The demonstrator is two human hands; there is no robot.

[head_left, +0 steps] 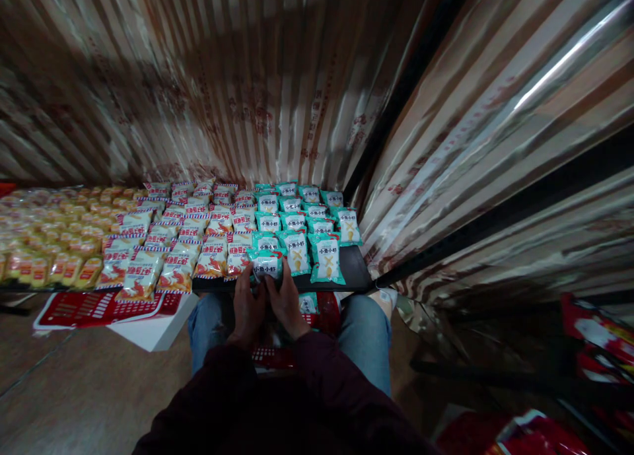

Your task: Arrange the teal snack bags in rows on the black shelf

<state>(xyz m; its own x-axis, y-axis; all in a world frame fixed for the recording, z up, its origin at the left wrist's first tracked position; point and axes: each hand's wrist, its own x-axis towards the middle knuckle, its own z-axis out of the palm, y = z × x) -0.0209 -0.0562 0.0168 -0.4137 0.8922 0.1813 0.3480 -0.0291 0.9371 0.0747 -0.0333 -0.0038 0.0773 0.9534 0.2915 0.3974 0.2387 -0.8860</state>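
Note:
Between my two hands is a small teal-and-white snack packet [266, 266], held at the front edge of a dark shelf. My left hand [247, 311] grips its lower left side and my right hand [286, 304] its lower right side. Just behind it, several matching teal packets [296, 222] lie in overlapping rows. To their left are rows of white, red-printed snack packets [142, 270]. Below my hands, another teal packet [308, 302] shows among red packaging [327, 313] between my knees; my hands and forearms hide part of it.
Yellow wrapped snacks [59, 244] cover the shelf's left end. The bare front right of the shelf [354, 263] meets a dark metal post [411, 263]. Printed plastic sheeting [277, 92] hangs behind. A white box [161, 329] and red bags [535, 435] are lower down.

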